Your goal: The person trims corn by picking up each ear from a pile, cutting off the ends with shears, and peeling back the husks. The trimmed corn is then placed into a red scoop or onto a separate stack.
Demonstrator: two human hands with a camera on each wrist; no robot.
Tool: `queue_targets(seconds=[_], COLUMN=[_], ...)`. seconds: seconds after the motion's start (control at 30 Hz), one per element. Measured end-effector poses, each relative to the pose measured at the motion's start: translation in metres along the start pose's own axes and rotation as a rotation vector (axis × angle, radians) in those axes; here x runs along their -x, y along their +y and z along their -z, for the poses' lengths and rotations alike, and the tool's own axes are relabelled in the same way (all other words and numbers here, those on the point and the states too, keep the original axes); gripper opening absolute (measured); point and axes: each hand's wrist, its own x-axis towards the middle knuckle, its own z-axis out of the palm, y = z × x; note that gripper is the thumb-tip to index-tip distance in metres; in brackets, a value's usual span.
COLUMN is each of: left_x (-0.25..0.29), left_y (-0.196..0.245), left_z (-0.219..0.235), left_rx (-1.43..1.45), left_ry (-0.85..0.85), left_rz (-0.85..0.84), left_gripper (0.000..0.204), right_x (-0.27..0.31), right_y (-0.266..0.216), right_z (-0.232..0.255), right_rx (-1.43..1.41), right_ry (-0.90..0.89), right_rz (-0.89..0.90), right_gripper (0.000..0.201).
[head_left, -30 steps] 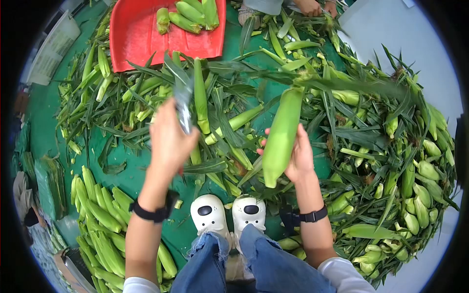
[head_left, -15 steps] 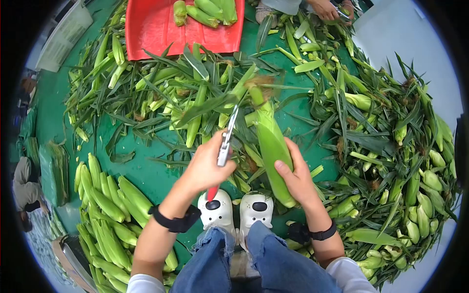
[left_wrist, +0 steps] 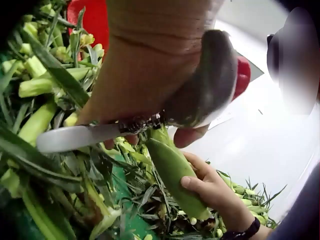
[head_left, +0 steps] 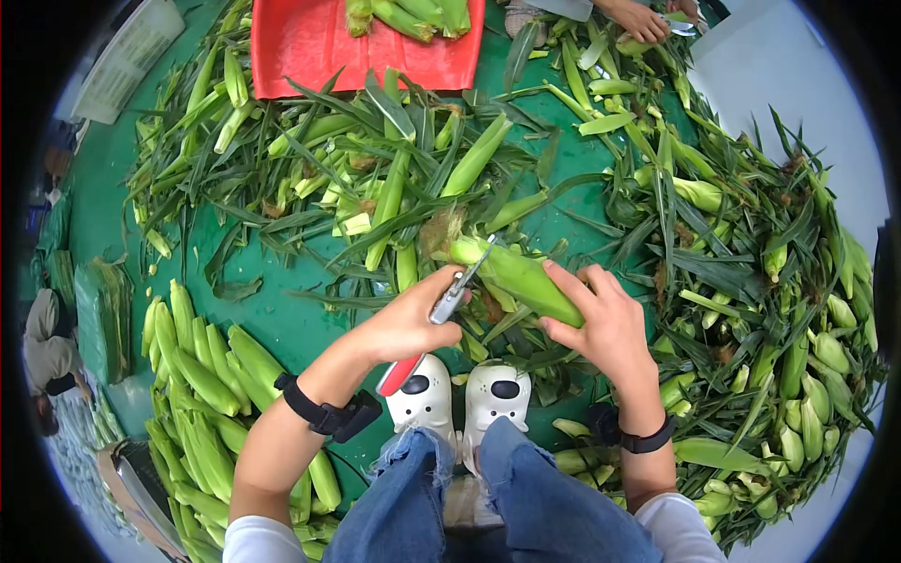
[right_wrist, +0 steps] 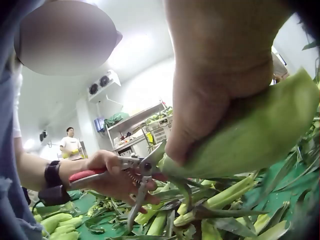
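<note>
My left hand [head_left: 413, 317] grips a pair of pruning shears [head_left: 450, 298] with red on the handle. Their blades overlap the narrow end of a green, husked ear of corn [head_left: 527, 281], right by its brown silk [head_left: 439, 235]. In the right wrist view the shears [right_wrist: 145, 167] show their spring and blades against that end of the corn [right_wrist: 255, 130]. My right hand [head_left: 608, 324] holds the ear by its other end, thumb on the near side and fingers over the top. The left wrist view shows this hand [left_wrist: 212, 190] around the corn [left_wrist: 175, 175].
Trimmed ears lie piled at the lower left [head_left: 202, 385]. Cut leaves [head_left: 328, 169] cover the green floor ahead, below a red scoop [head_left: 366, 56] holding several ears. A large heap of unhusked corn [head_left: 751, 310] stands right. Another person's hands [head_left: 643, 19] work at the top.
The ear has swung from upright to lying tilted, its silk end toward the left. My left hand has come rightward, bringing the shears to that end.
</note>
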Motion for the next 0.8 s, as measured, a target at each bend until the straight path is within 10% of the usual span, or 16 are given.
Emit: queue_targets(seconds=[0.1, 0.27, 0.43, 0.57, 0.8], left_x=[0.003, -0.011, -0.009, 0.0, 0.008], left_y=[0.0, -0.01, -0.003, 0.012, 0.044], left_z=[-0.012, 0.013, 0.023, -0.021, -0.046], left_rx=[0.134, -0.512, -0.361, 0.057, -0.351], left_ry=[0.113, 0.558, 0.373, 0.393, 0.721], left_rz=[0.017, 0.06, 0.134, -0.149, -0.398], left_gripper=[0.051, 0.03, 0.045, 0.056, 0.053], right_x=[-0.002, 0.009, 0.024, 0.026, 0.02], right_y=[0.001, 0.003, 0.003, -0.012, -0.038], right_z=[0.0, -0.015, -0.044, -0.067, -0.064], right_rx=[-0.04, -0.26, -0.726, -0.928, -0.814], right_ry=[0.02, 0.073, 0.149, 0.175, 0.136], right_rz=[-0.006, -0.09, -0.084, -0.153, -0.181], right_gripper=[0.064, 0.067, 0.073, 0.074, 0.07])
